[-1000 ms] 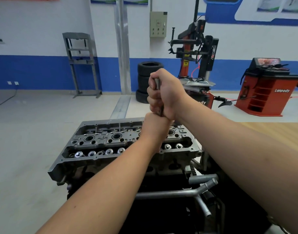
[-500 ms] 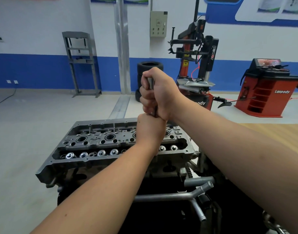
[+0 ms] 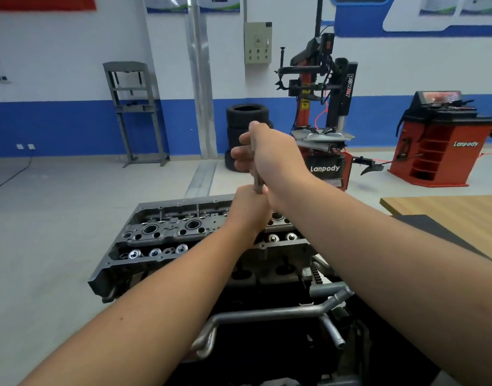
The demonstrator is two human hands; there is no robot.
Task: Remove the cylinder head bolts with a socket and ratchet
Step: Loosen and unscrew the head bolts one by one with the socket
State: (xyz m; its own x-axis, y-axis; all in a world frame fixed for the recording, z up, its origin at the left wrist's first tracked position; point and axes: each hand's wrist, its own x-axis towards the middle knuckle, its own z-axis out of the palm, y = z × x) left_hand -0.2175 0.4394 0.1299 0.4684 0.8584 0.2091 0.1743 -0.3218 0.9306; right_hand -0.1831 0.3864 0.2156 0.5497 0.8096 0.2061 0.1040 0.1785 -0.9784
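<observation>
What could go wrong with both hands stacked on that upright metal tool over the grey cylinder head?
1. The right hand has loosened fingers around the upright metal tool shaft; it might slip.
2. The left hand hides the tool's lower end, so its seating on the grey cylinder head can't be checked; it could cam off.

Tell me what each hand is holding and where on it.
Both hold the ratchet handle: the right hand grips its upper part, the left hand its lower part above the cylinder head. The socket is hidden.

Head view looks forward and down, close over the cylinder head (image 3: 183, 235).
</observation>
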